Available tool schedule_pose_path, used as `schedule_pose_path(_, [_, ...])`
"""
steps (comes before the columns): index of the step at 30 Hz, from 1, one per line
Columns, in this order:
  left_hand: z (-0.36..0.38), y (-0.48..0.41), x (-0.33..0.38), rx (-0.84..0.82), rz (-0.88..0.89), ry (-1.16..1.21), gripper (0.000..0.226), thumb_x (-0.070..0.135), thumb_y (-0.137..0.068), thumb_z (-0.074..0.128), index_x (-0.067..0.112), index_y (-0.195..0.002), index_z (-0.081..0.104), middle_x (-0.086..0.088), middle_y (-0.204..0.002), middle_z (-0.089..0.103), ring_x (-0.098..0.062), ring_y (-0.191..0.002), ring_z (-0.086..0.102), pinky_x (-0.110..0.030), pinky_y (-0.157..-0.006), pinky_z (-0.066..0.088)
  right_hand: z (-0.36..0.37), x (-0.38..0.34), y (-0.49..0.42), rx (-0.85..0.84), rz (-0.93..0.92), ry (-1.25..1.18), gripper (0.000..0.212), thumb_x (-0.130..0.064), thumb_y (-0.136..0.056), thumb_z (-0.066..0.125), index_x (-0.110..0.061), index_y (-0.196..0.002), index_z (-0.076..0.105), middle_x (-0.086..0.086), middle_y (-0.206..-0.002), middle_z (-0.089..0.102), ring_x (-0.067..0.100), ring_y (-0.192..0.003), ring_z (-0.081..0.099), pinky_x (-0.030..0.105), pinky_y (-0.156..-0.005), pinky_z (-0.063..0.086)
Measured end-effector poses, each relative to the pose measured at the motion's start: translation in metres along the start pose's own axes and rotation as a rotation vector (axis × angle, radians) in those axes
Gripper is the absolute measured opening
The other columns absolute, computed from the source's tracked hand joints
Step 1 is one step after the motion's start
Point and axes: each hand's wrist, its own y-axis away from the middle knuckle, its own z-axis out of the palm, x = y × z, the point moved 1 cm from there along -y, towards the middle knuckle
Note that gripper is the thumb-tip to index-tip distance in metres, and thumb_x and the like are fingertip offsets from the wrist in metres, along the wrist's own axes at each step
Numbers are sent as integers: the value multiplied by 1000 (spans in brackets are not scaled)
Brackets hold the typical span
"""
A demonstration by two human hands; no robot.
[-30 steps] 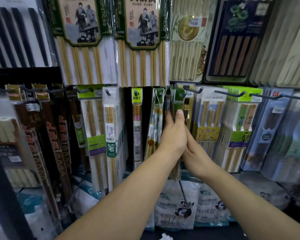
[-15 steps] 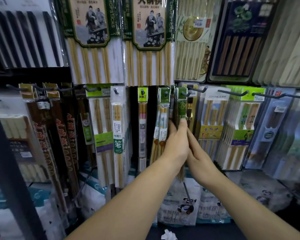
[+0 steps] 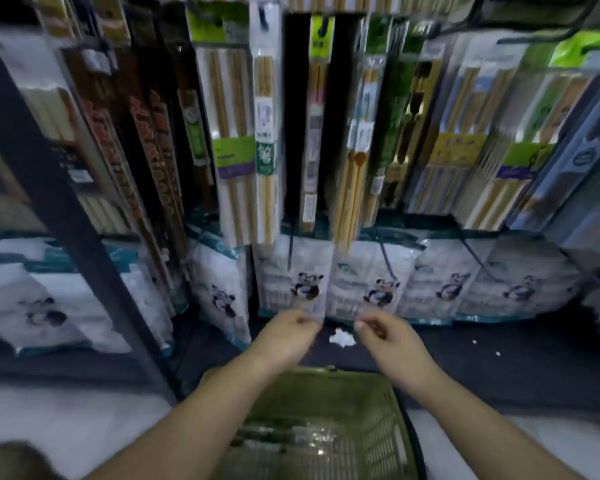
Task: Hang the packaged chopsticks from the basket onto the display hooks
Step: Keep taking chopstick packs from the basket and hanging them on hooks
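A green plastic basket [image 3: 388,407] stands on the floor below me, with clear packaged chopsticks [image 3: 291,436] lying in its bottom. My left hand [image 3: 286,336] and my right hand [image 3: 387,336] hover side by side above the basket's far rim, fingers loosely curled, holding nothing. Packs of chopsticks hang on the display hooks above, among them a green-headed pack [image 3: 388,109] in the middle row. The frame is blurred by motion.
A dark shelf post [image 3: 49,188] slants down the left side. White panda-printed bags [image 3: 305,278] line the bottom row behind the hands. A scrap of white paper [image 3: 342,337] lies on the dark base between my hands.
Both hands have let go of the green-headed pack on its hook and dropped down to just above the basket. My view has tilted down, bringing the basket into sight.
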Motion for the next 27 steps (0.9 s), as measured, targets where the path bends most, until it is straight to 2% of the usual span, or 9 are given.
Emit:
schedule_pose_path(2, [-17, 1, -48, 112, -52, -72, 29, 37, -103, 51, 14, -88, 59, -17, -82, 60, -31, -74, 61, -35, -66, 44, 33, 17, 5, -79, 23, 40, 12, -28, -102, 60, -26, -92, 66, -6, -83, 64, 3, -75, 60, 12, -66, 41])
schedule_pose_path(3, [-23, 0, -74, 169, -102, -118, 27, 38, -103, 51, 14, -98, 61, -15, -87, 62, -32, -79, 61, -35, -66, 43, 52, 29, 7, -115, 38, 63, 12, -24, -101, 61, -22, -90, 66, -6, -81, 63, 2, -73, 58, 9, -65, 40])
schedule_pose_path(5, [-33, 0, -123, 320, -181, -236, 31, 38, -100, 55, 15, -119, 59, -13, -113, 61, -33, -105, 61, -40, -83, 50, 90, 54, 10, -178, 73, 131, 10, -21, -98, 65, -15, -92, 69, -5, -81, 64, 9, -78, 60, 14, -66, 40])
schedule_pose_path(7, [-36, 2, -164, 423, -250, -343, 44, 40, -98, 57, 11, -131, 52, -16, -129, 53, -39, -124, 50, -47, -101, 46, 126, 84, 13, -262, 127, 175, 8, -22, -96, 67, -16, -92, 70, -3, -84, 67, 15, -84, 64, 21, -71, 42])
schedule_pose_path(12, [-32, 9, -244, 385, -470, -305, 64, 54, -99, 49, 9, -144, 42, -21, -141, 53, -42, -129, 51, -49, -106, 44, 195, 154, 21, -464, 240, 317, 13, -16, -96, 64, -9, -101, 75, 13, -100, 75, 29, -96, 68, 27, -74, 46])
schedule_pose_path(16, [-26, 14, -279, 390, -365, -241, 47, 52, -100, 48, 17, -131, 45, -16, -116, 67, -40, -105, 63, -48, -88, 53, 221, 192, 18, -565, 293, 418, 19, -11, -99, 59, -6, -111, 72, 15, -110, 73, 23, -92, 63, 14, -57, 34])
schedule_pose_path(22, [-22, 11, -295, 506, -254, -252, 26, 55, -96, 47, 33, -108, 44, 11, -81, 61, -17, -72, 59, -34, -62, 42, 244, 217, -13, -526, 181, 575, 41, -28, -96, 64, -18, -136, 62, 10, -132, 64, 32, -119, 58, 32, -93, 48])
schedule_pose_path(24, [-21, 10, -297, 523, -254, -251, 25, 59, -93, 45, 36, -103, 42, 15, -77, 59, -2, -69, 56, -28, -55, 37, 256, 225, -21, -515, 128, 657, 47, -34, -95, 65, -20, -139, 59, 8, -137, 56, 31, -124, 51, 33, -97, 46])
schedule_pose_path(27, [-20, 9, -299, 535, -261, -257, 25, 61, -93, 44, 37, -102, 42, 13, -75, 61, -1, -70, 57, -23, -55, 38, 272, 237, -28, -546, 59, 784, 45, -37, -95, 64, -24, -138, 57, 7, -135, 53, 30, -125, 47, 36, -97, 46])
